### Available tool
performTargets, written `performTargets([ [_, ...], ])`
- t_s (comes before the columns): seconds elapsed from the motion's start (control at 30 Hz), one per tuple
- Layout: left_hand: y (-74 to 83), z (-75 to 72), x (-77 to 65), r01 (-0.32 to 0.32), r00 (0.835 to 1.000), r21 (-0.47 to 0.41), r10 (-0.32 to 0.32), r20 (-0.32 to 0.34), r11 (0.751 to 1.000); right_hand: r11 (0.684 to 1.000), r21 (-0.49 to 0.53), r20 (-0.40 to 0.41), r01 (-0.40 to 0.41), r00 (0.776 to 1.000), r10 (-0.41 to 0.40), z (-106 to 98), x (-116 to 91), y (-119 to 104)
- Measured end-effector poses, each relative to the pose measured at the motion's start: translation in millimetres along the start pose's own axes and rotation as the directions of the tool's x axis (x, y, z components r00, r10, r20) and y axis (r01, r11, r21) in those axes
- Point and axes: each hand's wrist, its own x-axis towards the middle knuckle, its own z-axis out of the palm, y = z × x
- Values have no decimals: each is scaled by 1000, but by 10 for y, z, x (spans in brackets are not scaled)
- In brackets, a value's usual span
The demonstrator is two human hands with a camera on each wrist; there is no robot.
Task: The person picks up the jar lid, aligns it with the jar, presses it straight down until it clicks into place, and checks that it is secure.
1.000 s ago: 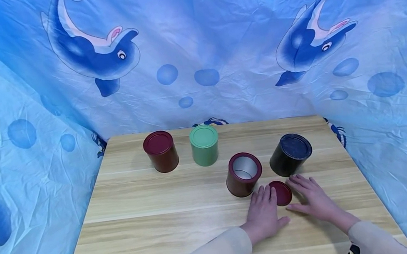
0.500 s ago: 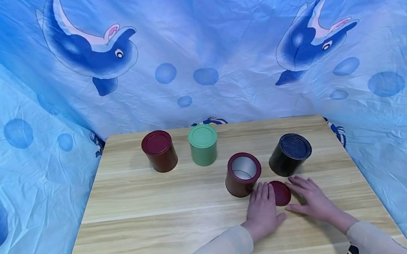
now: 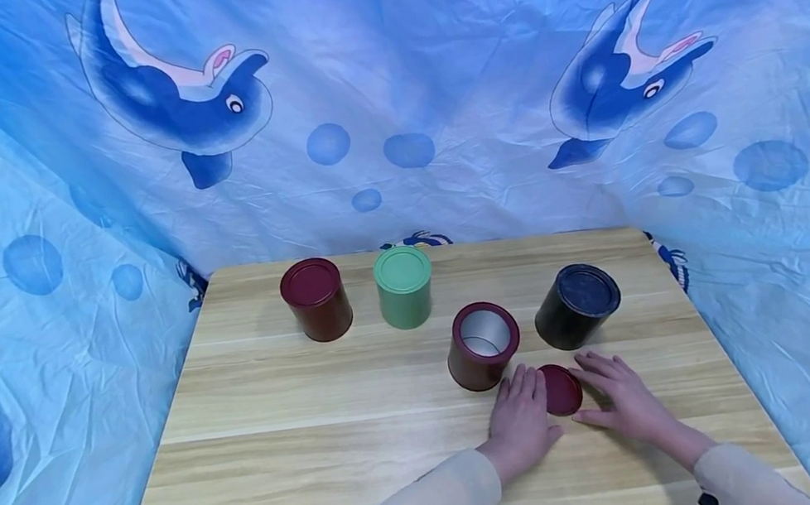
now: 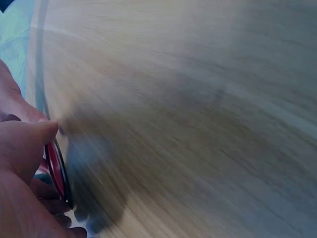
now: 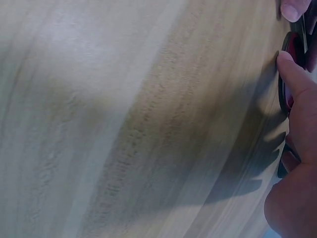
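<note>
A dark red round lid point(image 3: 562, 389) lies on the wooden table between the two hands. My left hand point(image 3: 522, 421) rests flat along its left edge, fingers straight and together, thumb pointing right. On the other side my right hand point(image 3: 622, 396) has its fingers spread, with fingertips at the lid's upper right and thumb at its lower right. From the right wrist view, the thumb point(image 5: 292, 69) is right at the rim. An uncovered dark red can point(image 3: 483, 348), silvery inside, stands just beyond the left fingertips.
A black lidded can point(image 3: 578, 306) stands behind the right hand. Farther back left are a dark red lidded can point(image 3: 316, 300) and a green lidded can point(image 3: 405, 287). Blue dolphin-printed cloth point(image 3: 416, 84) hangs along the back and sides of the table point(image 3: 283, 433).
The lid has shifted slightly toward the front edge, and the right hand with it. My left hand has drawn its thumb in a little. The cans have stayed put.
</note>
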Motion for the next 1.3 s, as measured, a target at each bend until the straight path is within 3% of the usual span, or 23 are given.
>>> performTargets([
  [0.23, -54, -17, -64, -84, 994, 62, 88, -62, 995, 1000, 15, 22, -22, 1000, 22, -16, -89, -40],
  [0.6, -120, 19, -82, -103, 994, 43, 104, -28, 994, 999, 11, 14, 37, 999, -37, -27, -195, -87],
  [0.87, -147, 15, -72, -157, 987, 39, 158, -14, 987, 999, 22, 55, 37, 998, -38, -45, -240, -79],
  [1.3, -213, -11, -63, -226, 974, 59, 225, 9, 972, 989, -38, 87, 140, 987, -136, -75, -250, -44],
])
